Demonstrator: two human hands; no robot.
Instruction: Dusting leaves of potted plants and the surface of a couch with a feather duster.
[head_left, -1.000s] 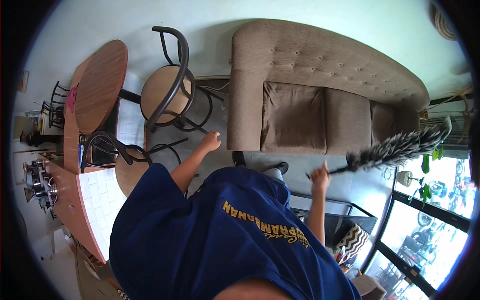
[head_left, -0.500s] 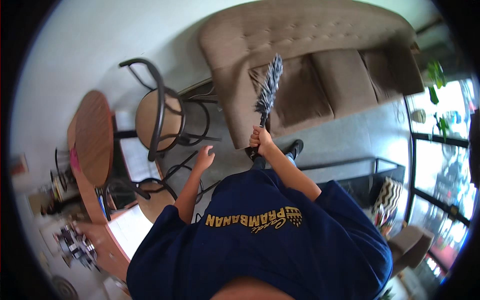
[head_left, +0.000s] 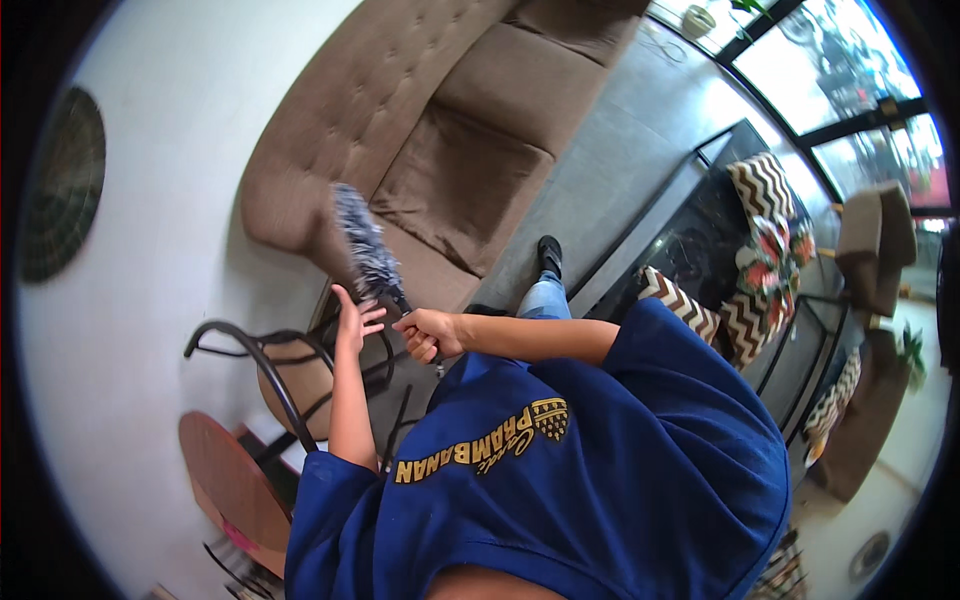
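A fluffy grey duster (head_left: 367, 246) points up and to the left, its head in front of the near end of the brown sofa (head_left: 330, 120). My right hand (head_left: 435, 334) is wrapped round the duster's black handle. Just left of it, my left hand (head_left: 355, 322) is open, its fingers spread close to the lower end of the fluffy head. Whether those fingers touch the duster, I cannot tell.
A black-framed chair (head_left: 262, 365) stands left of my left forearm, beside a round wooden table (head_left: 228, 480). On the right, a low black table (head_left: 672, 240) bears zigzag-patterned cushions (head_left: 762, 185). A woven round wall piece (head_left: 65, 185) hangs at far left.
My view has turned, so the sofa now lies further left and the low table shows more. The duster has swung leftward in my right hand. My left hand has come near it, fingers spreading.
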